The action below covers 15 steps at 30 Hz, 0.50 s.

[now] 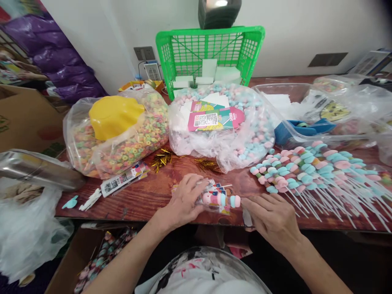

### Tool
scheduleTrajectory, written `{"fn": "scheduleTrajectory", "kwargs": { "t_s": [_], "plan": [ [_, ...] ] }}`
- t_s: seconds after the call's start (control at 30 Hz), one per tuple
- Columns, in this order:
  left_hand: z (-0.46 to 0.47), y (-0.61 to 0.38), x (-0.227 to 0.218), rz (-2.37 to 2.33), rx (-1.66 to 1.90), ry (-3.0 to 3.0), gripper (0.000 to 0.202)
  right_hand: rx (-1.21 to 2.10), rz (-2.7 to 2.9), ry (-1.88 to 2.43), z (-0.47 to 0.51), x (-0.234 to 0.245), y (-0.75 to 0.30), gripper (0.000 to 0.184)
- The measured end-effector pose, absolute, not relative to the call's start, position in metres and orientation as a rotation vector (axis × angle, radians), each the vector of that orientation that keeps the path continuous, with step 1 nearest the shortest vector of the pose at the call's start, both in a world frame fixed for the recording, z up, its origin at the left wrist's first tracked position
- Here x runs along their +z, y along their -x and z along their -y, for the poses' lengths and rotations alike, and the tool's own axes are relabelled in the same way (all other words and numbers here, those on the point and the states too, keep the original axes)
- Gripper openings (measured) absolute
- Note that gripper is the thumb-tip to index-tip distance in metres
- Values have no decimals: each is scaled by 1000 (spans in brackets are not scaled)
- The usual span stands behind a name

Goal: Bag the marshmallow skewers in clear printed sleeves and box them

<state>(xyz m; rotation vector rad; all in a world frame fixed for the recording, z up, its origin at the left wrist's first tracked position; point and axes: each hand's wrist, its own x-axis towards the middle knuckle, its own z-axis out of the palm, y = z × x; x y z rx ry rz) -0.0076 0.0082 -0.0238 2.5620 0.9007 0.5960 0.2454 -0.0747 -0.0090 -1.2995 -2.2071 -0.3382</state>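
Left hand [186, 200]: fingers and thumb gripping the near end of a printed plastic bag [226, 210] on the table [147, 206]. Marshmallow candy [235, 201] lies partly inside, between both hands. Right hand [272, 214]: fingers curled together at its outer end; any pinch hidden. Marshmallow sticks [308, 167] heaped alongside

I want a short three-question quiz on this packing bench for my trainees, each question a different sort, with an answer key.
1. True or false: the left hand is touching the printed clear packet.

2. Which colour is the plastic crate against the wall?
A. Purple
B. Green
C. Orange

3. Fill the gap: the big pile of marshmallow sticks lies to the person's ____.

Key: 1. True. 2. B. 3. Right.
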Motion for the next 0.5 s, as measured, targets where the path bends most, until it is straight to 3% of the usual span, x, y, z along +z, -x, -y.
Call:
{"fn": "scheduleTrajectory", "kwargs": {
  "t_s": [0.17, 0.5],
  "plan": [
    [0, -5, -15, -977, 327, -2446, 11, -388, 2277, 1154, 76, 5, -245, 26],
    [10, -28, -19, -1015, 342, -2346, 7, -274, 2376, 1254, 77, 5, -229, 26]
  ]
}}
